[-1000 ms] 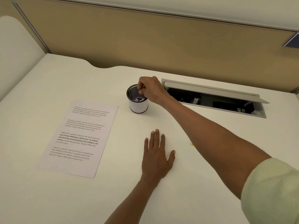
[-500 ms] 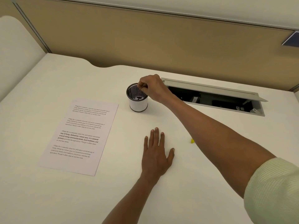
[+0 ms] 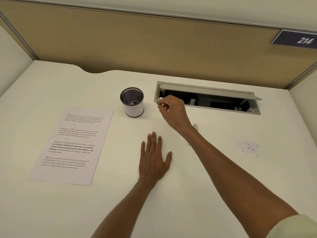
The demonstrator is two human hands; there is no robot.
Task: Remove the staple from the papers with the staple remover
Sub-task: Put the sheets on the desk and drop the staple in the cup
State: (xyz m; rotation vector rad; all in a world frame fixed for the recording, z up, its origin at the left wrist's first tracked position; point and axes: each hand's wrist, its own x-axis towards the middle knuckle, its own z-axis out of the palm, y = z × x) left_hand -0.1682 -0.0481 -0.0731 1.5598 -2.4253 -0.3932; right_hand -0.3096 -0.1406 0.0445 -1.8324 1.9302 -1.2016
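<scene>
the right hand has been withdrawn from the cup, a small pale remover pinched; light, stiff, held mid-body. left of the cup lie the papers; the left hand is spread flat.

I see an office cubicle: a white desk with a grey cable hatch, a tan partition panel behind it, numbered dark plate "214".
</scene>
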